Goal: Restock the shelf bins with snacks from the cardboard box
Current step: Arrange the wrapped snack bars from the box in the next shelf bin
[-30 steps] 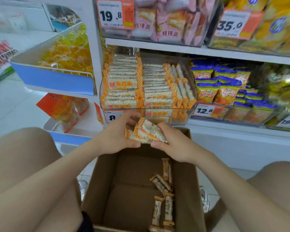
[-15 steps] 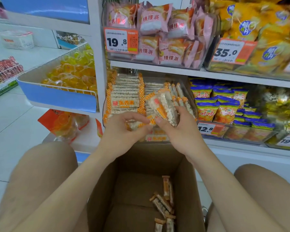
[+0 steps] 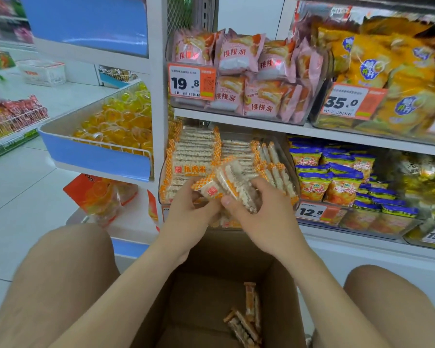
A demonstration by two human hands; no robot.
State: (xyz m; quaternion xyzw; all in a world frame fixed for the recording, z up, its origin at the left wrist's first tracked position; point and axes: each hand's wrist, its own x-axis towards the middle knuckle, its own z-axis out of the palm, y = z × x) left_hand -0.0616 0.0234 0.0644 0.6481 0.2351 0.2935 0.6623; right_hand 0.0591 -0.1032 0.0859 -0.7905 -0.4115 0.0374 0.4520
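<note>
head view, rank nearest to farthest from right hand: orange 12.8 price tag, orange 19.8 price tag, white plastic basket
From the right hand, gripping orange-edged snack bars:
1. Orange 12.8 price tag, just to its right, lower shelf.
2. Orange 19.8 price tag, up-left, shelf above.
3. White plastic basket, far left, background.

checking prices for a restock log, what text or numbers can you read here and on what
"19.8": orange tag before the pink packets
"桃桃派": the pink packets
"35.0": second tag before the yellow bags
"12.8": lower tag below the blue-topped bags
"乐香米": stacked rice cracker packs
Fine print on tags: too blurred.
</note>
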